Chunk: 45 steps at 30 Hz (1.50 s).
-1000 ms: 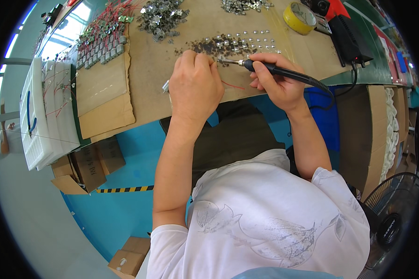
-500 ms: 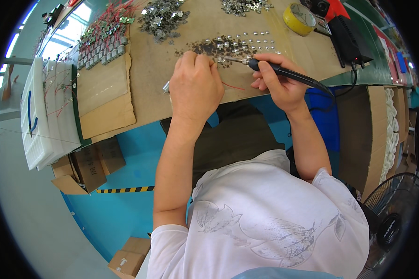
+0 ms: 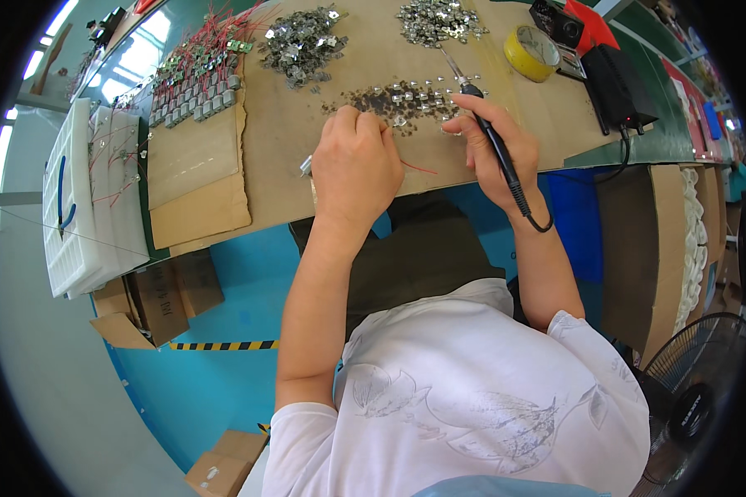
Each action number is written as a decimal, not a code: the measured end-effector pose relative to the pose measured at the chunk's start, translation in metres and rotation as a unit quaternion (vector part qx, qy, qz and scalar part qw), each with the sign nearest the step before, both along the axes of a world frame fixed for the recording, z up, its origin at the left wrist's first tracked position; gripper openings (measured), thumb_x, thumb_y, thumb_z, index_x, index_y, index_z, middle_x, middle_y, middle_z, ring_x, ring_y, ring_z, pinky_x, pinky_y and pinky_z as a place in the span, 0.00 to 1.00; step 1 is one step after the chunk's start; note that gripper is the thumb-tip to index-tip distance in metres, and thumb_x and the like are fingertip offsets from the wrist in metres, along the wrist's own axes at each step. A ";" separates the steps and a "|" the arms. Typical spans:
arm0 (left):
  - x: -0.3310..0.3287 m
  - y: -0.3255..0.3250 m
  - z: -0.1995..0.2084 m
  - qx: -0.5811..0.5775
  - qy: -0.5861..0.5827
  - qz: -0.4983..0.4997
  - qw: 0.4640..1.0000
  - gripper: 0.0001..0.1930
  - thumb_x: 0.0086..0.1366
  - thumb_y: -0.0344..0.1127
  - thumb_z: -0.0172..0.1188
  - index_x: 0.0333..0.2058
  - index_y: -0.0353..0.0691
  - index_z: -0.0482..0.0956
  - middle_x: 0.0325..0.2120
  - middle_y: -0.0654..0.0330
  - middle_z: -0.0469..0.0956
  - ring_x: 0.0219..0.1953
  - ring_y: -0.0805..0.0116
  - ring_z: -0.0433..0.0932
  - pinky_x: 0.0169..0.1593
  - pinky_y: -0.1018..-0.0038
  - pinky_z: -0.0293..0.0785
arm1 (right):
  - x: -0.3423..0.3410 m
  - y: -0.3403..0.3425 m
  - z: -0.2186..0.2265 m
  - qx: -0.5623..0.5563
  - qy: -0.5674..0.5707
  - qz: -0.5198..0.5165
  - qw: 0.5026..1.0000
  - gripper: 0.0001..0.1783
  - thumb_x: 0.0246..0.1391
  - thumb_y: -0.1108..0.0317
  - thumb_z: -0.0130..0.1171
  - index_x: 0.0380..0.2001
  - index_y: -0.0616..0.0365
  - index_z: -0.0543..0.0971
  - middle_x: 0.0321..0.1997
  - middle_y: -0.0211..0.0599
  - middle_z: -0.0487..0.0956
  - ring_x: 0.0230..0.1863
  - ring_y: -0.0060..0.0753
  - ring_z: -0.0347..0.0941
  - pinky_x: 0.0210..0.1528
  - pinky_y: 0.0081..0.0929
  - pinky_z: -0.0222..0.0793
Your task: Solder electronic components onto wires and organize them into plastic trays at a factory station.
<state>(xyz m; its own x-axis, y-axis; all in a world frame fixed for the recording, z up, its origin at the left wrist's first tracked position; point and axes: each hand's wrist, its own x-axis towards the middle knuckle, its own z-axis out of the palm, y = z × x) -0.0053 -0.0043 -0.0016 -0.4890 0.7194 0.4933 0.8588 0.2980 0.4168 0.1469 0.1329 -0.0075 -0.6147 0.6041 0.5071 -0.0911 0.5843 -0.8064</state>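
My right hand grips a black soldering iron like a pen. Its metal shaft slants toward the far side of the bench, and its cord hangs down over my wrist. My left hand is closed on the cardboard near the bench edge; whatever its fingers pinch is hidden beneath them. A thin red wire comes out on its right, and a small silver part shows at its left. Just beyond both hands, small shiny metal pieces stand in rows beside dark brown specks.
Two piles of metal tabs, one left and one right, lie farther back. Small motors with red wires stand at left. Yellow tape and a black power box are at right. White trays lean by the left edge.
The soldering iron has swung away from my left hand; its tip now points to the far side instead of left. My left hand stays closed in nearly the same place.
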 end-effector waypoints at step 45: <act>0.000 -0.001 -0.002 0.024 0.010 -0.002 1.000 0.04 0.60 0.28 0.67 0.31 0.37 0.79 0.33 0.53 0.76 0.39 0.49 0.79 0.41 0.58 0.77 | -0.005 -0.015 0.001 -0.210 0.048 0.033 0.976 0.10 0.69 0.66 0.63 0.47 0.60 0.84 0.25 0.29 0.81 0.17 0.11 0.71 0.18 0.14 0.67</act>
<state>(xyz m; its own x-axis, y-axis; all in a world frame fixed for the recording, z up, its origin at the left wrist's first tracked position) -0.0052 -0.0050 -0.0040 -0.4765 0.6960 0.5371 0.8678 0.2746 0.4141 0.1420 0.1179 -0.0066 -0.6208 0.7321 0.2803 -0.2036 0.1948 -0.9595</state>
